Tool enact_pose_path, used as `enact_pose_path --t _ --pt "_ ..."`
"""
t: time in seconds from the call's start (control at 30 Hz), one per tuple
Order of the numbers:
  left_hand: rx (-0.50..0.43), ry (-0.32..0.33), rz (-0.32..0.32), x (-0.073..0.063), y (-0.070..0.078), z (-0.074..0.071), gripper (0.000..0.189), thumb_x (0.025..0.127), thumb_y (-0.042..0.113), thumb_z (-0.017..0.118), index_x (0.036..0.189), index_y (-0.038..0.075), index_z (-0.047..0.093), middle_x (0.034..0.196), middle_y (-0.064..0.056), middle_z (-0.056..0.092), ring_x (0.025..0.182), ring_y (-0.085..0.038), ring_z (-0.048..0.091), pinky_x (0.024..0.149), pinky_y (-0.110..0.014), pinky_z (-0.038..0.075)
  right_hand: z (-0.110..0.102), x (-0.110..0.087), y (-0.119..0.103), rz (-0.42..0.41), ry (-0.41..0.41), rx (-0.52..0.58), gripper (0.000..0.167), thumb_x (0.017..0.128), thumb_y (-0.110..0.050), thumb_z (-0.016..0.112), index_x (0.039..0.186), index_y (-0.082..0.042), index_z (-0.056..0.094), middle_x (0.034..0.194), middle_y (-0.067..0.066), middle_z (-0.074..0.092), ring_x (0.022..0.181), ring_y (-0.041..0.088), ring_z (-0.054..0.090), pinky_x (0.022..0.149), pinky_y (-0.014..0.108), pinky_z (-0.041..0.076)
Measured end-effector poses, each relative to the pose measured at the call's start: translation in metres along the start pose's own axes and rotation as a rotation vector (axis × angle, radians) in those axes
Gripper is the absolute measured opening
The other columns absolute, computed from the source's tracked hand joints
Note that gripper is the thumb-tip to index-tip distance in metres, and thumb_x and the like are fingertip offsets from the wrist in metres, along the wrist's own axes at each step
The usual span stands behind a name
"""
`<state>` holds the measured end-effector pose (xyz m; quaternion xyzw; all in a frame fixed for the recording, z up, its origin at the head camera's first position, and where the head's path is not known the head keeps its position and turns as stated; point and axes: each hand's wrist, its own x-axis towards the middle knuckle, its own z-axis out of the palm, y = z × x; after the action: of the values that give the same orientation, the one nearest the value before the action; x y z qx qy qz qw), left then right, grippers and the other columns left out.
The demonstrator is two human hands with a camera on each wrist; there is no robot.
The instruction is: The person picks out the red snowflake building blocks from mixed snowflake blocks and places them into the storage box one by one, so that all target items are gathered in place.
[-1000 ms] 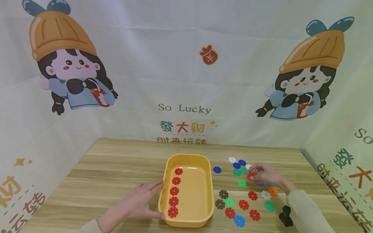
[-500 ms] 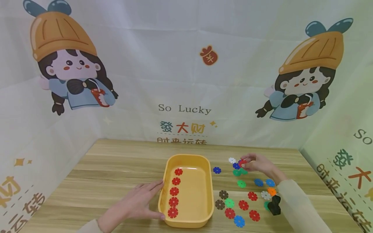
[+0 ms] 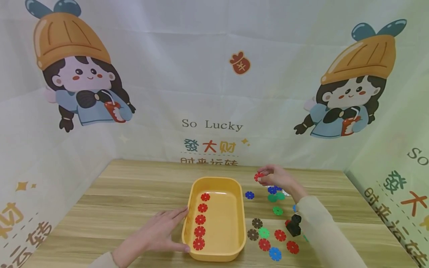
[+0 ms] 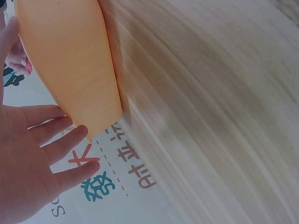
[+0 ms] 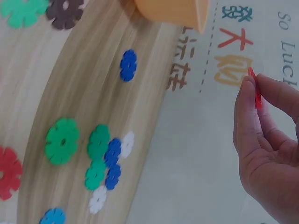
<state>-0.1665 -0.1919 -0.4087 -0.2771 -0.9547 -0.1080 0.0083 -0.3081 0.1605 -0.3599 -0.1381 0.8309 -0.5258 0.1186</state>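
Observation:
My right hand (image 3: 279, 179) pinches a red notched disc (image 3: 258, 176) between thumb and fingers, raised over the far part of the table, right of the yellow tray (image 3: 243, 223). In the right wrist view the same red disc (image 5: 255, 88) appears edge-on. Inside the tray, several red discs (image 3: 200, 219) lie in a column along its left side. My left hand (image 3: 161, 229) rests against the tray's left wall, with fingers near the rim and thumb at the front corner. From the left wrist view, its fingers (image 4: 65, 140) look straight and spread beside the tray.
Loose discs lie right of the tray: blue (image 3: 249, 195), green (image 3: 277, 210), brown (image 3: 257, 223), red (image 3: 280, 235) and light blue (image 3: 275, 254). A black device (image 3: 294, 225) sits at the right wrist, hiding some discs. A printed cloth (image 3: 214, 93) hangs behind the table (image 3: 140, 186).
My right hand has moved left and away from me, carrying the red disc from among the loose discs and up off the table. My left hand and the tray stay put.

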Motion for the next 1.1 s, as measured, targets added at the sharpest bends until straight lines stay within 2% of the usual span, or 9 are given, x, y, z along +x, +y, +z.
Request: enact_pose_path --t 0.17,0.5,0.67,0.9,1.1 --pt "-0.001 0.0 0.003 0.0 0.0 0.001 0.099 0.065 0.071 0.054 0.133 0.0 0.036 0.137 -0.012 0.032 0.118 -0.032 0.036 0.093 -0.054 0.027 0.014 0.009 -0.012 -0.007 -0.012 0.044 0.036 0.08 0.005 0.055 0.114 0.012 0.046 0.096 0.02 0.054 0.079 0.024 0.06 0.071 0.033 0.05" --pt "-0.001 0.001 0.001 0.0 -0.001 0.001 0.099 0.065 0.071 0.054 0.133 0.001 0.036 0.137 -0.012 0.032 0.118 -0.033 0.036 0.093 -0.054 0.027 0.042 0.02 -0.033 -0.01 -0.034 0.059 0.039 0.075 0.01 0.054 0.113 0.01 0.048 0.095 0.018 0.053 0.078 0.024 0.058 0.072 0.032 0.05" --pt "0.0 -0.004 -0.003 0.0 0.0 0.0 0.099 0.065 0.071 0.053 0.133 0.002 0.036 0.137 -0.011 0.033 0.118 -0.032 0.036 0.093 -0.053 0.027 0.058 0.026 -0.043 0.003 -0.021 0.089 0.038 0.074 0.012 0.055 0.112 0.011 0.049 0.093 0.018 0.053 0.08 0.03 0.058 0.074 0.035 0.049" --pt "-0.007 -0.007 -0.006 0.0 0.0 -0.001 0.1 0.065 0.072 0.052 0.133 0.001 0.036 0.138 -0.011 0.031 0.119 -0.031 0.035 0.094 -0.054 0.026 0.083 0.037 -0.054 0.014 0.021 0.107 0.035 0.074 0.012 0.059 0.108 0.009 0.054 0.089 0.016 0.055 0.072 0.022 0.058 0.075 0.039 0.048" --pt "-0.012 -0.01 -0.009 0.0 0.001 -0.001 0.099 0.065 0.071 0.053 0.134 0.002 0.035 0.138 -0.01 0.031 0.119 -0.031 0.035 0.094 -0.054 0.025 0.105 0.041 -0.058 0.015 0.029 0.155 0.033 0.074 0.012 0.059 0.106 0.009 0.054 0.088 0.016 0.057 0.075 0.028 0.059 0.074 0.039 0.049"
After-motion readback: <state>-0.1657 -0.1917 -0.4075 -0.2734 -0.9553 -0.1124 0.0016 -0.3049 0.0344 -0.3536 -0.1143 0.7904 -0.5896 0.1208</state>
